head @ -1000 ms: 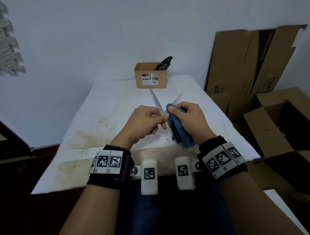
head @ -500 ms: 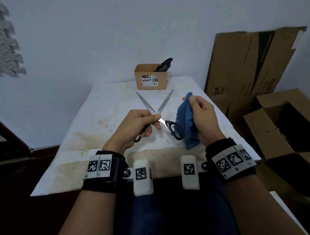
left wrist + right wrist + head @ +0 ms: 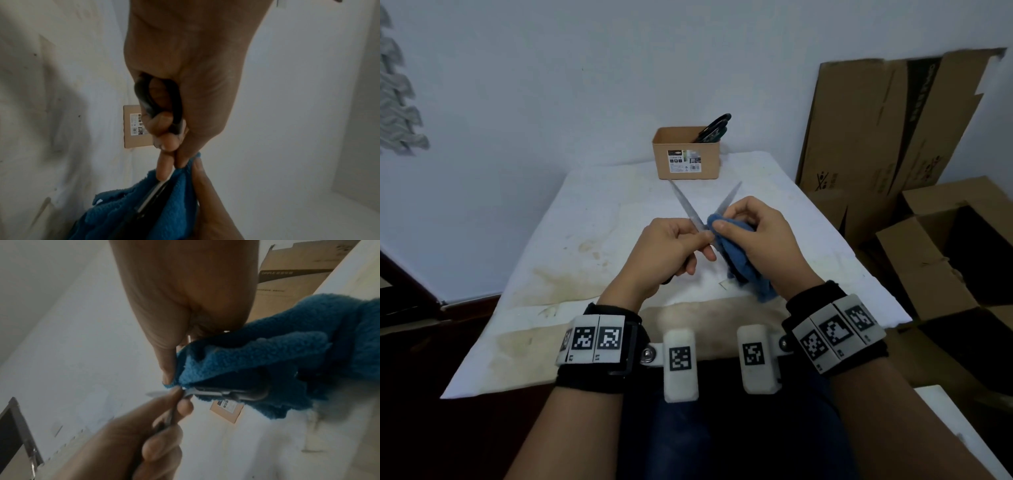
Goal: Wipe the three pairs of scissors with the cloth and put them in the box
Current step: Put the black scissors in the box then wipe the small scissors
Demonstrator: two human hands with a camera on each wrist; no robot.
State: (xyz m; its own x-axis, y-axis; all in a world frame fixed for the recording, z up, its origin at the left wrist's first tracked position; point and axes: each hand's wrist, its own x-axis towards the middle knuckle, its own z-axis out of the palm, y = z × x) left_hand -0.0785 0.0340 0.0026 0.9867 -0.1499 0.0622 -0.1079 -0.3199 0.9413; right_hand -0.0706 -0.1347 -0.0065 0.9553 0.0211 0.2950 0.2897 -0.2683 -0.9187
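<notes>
Now the wiping step is in hand, on what looks to be the last pair: the box (image 3: 686, 153) already has dark handles poking out of its right side, though how many pairs these are I cannot tell. The left hand (image 3: 670, 251) grips the scissors (image 3: 693, 214) by one black handle loop, fingers curled through and round it, in front of the box and above the table (image 3: 592, 219). The right hand (image 3: 758, 240) pinches the cloth (image 3: 739, 260) round the blade that points right, thumb pressing the cloth near the pivot.

The next move, I judge, calls for drawing the cloth along that blade toward its tip, keeping the fingers behind the cloth and off the edge, then doing the other blade, closing the pair, and carrying it forward to the box.

The scissors are spread in an X, with long, pale grey metal blades, tips pointing toward the box. The cloth is blue, fluffy and bunched, hanging below the right hand
</notes>
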